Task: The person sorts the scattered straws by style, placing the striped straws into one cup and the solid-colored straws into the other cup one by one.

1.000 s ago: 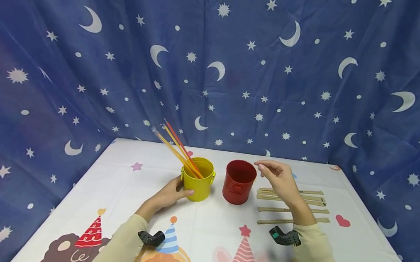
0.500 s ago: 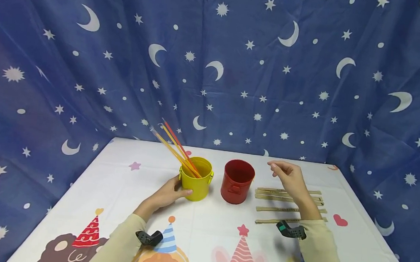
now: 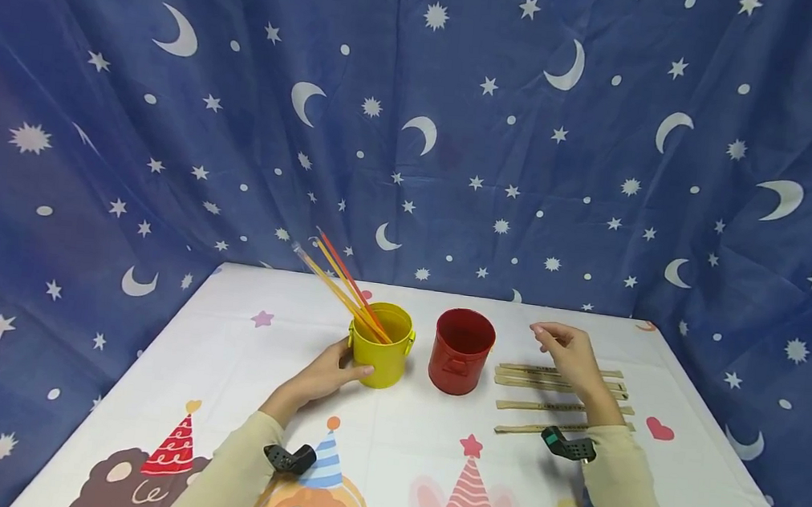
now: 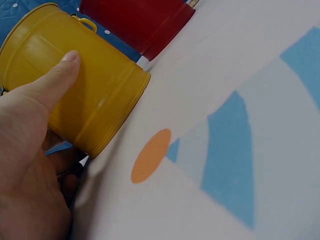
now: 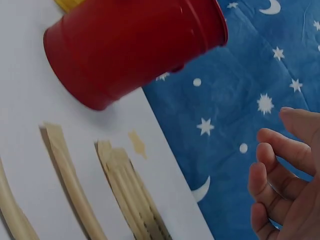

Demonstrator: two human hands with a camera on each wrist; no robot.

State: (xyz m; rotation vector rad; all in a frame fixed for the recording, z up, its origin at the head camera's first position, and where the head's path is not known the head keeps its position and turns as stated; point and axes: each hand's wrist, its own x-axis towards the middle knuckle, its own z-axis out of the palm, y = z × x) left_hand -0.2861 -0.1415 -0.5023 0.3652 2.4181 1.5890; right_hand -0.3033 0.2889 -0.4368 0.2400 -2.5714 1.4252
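Note:
My left hand [image 3: 326,374] grips the side of a small yellow metal bucket [image 3: 379,364], thumb [image 4: 60,77] across its front and fingers round behind, partly hidden. Thin yellow and red-orange sticks [image 3: 347,285] lean out of this bucket to the left, one with a clear wrapper end. Beside it stands a red metal bucket [image 3: 456,362]. To the right of that, my right hand [image 3: 570,360] hovers with loosely bent fingers [image 5: 285,150] and nothing in them. Below it lie several slim sticks in brown paper wrappers [image 3: 547,384], side by side on the table.
A white cloth with printed cartoon animals and party hats covers the table [image 3: 390,437]. Behind the table's back edge hangs a blue curtain [image 3: 411,197] with white moons and stars. Both wrists wear small black devices [image 3: 290,459].
My right hand has moved right, away from the red bucket's rim, and a little lower. The left hand and both buckets have stayed in place.

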